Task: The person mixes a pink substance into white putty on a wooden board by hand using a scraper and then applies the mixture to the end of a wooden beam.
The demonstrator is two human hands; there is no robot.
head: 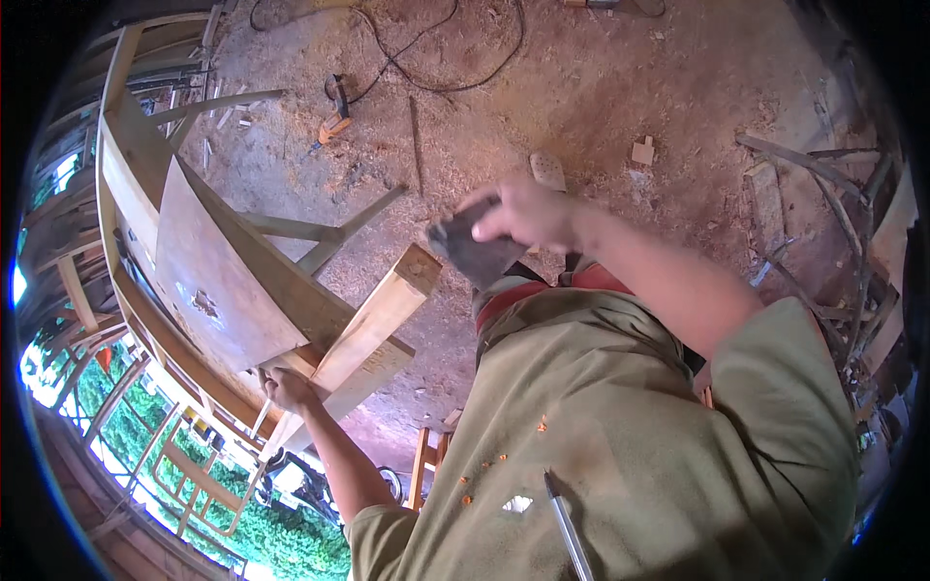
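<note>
My right hand [527, 218], slightly blurred, grips a dark, flat, flexible-looking piece [479, 243], possibly sandpaper or cloth, in front of my waist. Lower left, my left hand [287, 392] is at the near corner of a thin, pale wooden sheet [225, 290] that has a damaged, rough patch. Its fingers touch a thin light-coloured thing near that corner; whether they hold it I cannot tell. The sheet lies over a curved wooden frame [127, 210]. Close to the left hand, a thick squared wooden post [381, 316] juts from the frame towards the middle.
An orange-and-black power drill [334, 127] lies on the shaving-strewn floor beside a looping black cable [370, 29]. Wooden legs [327, 236] stick out of the frame. A small wood offcut [643, 151] is on the floor; crooked branches [835, 174] stand at right. A pen [567, 519] hangs at my shirt.
</note>
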